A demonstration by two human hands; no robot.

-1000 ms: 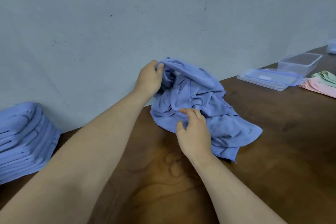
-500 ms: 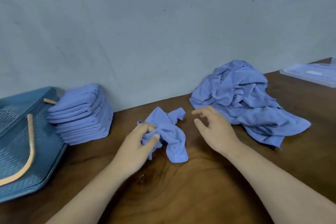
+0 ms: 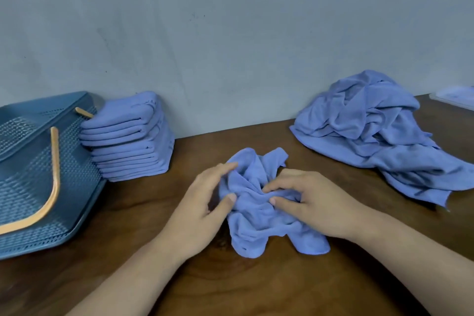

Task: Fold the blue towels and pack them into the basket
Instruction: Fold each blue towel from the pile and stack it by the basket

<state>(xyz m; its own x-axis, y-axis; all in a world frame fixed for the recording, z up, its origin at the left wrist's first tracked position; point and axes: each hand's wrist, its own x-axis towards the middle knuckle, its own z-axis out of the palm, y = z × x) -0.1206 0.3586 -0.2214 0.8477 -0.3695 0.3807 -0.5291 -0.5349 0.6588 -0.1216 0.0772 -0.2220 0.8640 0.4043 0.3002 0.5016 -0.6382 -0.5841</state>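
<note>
One crumpled towel point(image 3: 259, 202) sits bunched on the table point(image 3: 256, 290), dead centre between both hands, no flat edge showing. Left hand point(image 3: 202, 208) is spread: fingers fairly straight on the top-left lobe, thumb tip touching the left edge, not clamping. Right hand point(image 3: 307, 202) has fingers curled into the middle folds and looks to be pinching a ridge of cloth. The wad's long axis runs roughly near to far, with two loose tails toward the person. Next move is likely pulling sideways to open it flat; the hands flank it about equally. Folded stack point(image 3: 128, 138) touches the basket point(image 3: 38, 161) far left, unfolded pile point(image 3: 372, 131) far right
</note>
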